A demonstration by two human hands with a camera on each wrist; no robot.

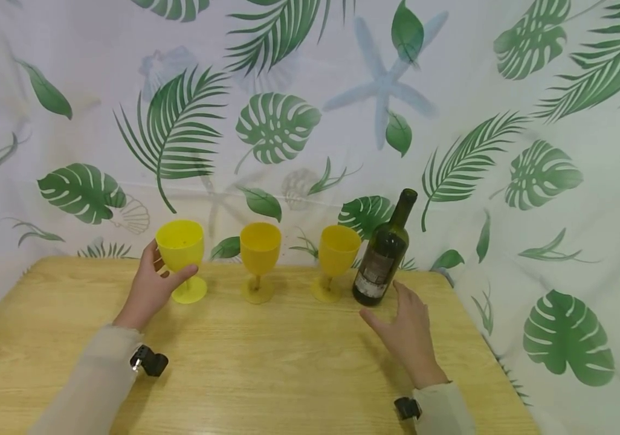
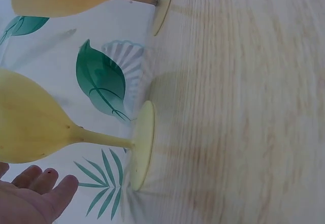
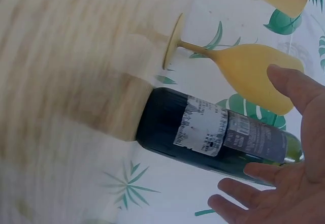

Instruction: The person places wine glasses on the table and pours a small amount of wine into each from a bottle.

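My left hand is at the leftmost yellow goblet, its thumb extended in front of the lower bowl and its fingers on the left side. Loosely spread fingers show close beside the bowl in the left wrist view, and the goblet's foot stands on the table. On the other side, my right hand reaches toward a dark green wine bottle with thumb and fingers spread apart. The right wrist view shows the bottle's torn white label facing the hand, with fingers overlapping its upper part.
Two more yellow goblets, a middle one and a right one, stand in the same row near the back edge of the wooden table. A leaf-patterned white curtain hangs right behind them.
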